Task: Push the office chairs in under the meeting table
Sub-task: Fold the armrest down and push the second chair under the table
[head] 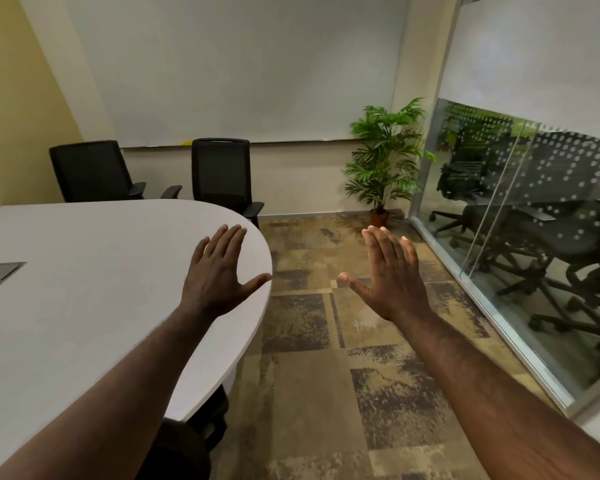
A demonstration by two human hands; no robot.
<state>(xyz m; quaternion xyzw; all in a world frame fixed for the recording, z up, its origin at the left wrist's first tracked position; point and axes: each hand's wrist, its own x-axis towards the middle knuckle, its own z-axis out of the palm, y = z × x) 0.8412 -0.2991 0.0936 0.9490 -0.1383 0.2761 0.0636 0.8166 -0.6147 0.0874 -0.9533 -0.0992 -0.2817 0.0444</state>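
Two black office chairs at the far side of the white meeting table [84,289]: left chair [90,171] and right chair [222,173], both tucked close against the far edge, armrests at the tabletop rim. Left hand [219,275] raised over the table's rounded right end, fingers spread, holding nothing. Right hand [392,278] raised over the patterned carpet [312,393], fingers apart, empty. Potted plant [383,157] in the far right corner, beside the glass wall [534,220].

Office meeting room — oval table [84,271], mesh chairs [222,171], glass partition [499,209].
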